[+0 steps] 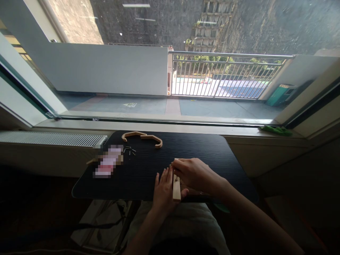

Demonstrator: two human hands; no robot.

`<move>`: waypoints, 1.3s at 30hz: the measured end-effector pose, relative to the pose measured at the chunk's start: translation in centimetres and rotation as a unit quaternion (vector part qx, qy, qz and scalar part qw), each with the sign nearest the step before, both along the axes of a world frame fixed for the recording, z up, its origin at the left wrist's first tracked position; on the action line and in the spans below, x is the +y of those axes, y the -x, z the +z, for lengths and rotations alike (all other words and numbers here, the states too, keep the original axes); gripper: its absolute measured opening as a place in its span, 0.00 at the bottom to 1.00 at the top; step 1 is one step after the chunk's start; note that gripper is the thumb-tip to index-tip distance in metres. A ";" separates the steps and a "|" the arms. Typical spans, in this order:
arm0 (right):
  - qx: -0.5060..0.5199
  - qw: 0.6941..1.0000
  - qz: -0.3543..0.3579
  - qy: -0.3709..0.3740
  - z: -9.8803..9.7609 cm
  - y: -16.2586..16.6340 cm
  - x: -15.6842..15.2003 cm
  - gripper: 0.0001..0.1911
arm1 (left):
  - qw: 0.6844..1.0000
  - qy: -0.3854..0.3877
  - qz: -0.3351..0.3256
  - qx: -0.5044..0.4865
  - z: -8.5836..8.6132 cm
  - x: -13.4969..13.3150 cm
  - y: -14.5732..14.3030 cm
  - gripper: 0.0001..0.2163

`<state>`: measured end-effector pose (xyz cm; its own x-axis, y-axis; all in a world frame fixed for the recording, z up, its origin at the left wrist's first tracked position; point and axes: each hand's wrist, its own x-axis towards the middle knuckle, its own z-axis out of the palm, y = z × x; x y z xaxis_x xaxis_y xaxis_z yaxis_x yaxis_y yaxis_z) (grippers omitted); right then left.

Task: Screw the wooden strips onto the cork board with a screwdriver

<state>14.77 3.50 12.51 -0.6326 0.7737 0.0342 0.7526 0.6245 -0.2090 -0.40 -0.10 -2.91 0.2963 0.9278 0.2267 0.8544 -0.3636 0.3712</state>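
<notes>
A short pale wooden bar [176,189] lies on the black table [138,177] near its front edge. My left hand [164,189] rests flat beside the bar with its fingers stretched out and its thumb against the wood. My right hand [195,173] is curled over the bar's far end, fingertips pinched together on something too small to make out. At the back of the table lies a curved wooden piece [143,137], and several small dark screws [130,151] are scattered beside it.
A blurred pink and white object [108,161] lies at the table's left. A radiator [53,139] runs along the left under the window sill [170,124]. A green cloth [276,130] lies on the sill at right. Dark cables [92,224] hang under the table.
</notes>
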 end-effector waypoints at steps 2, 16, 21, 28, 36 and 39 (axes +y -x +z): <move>0.010 1.000 -0.013 0.001 -0.1 0.0 0.0 0.09 | 1.000 -0.003 0.002 0.000 -0.1 0.0 0.0 0.36; -0.006 1.000 -0.015 -0.023 0.0 -0.1 -0.1 0.11 | 1.000 0.006 -0.001 -0.006 -0.2 0.0 0.0 0.37; -0.012 1.000 -0.014 -0.014 0.5 0.0 -0.2 0.14 | 1.000 0.005 0.000 -0.014 -0.4 0.0 0.1 0.36; -0.031 0.999 -0.020 -0.014 1.0 0.2 -0.1 0.15 | 1.000 0.008 0.002 -0.014 -0.2 0.0 0.1 0.36; 0.113 0.994 0.001 -0.002 -1.3 0.3 0.1 0.07 | 1.000 0.019 -0.001 -0.019 0.2 -0.1 0.0 0.35; 0.144 0.989 -0.001 0.026 -1.7 0.5 0.1 0.06 | 0.999 0.026 -0.003 -0.028 0.3 -0.1 0.1 0.35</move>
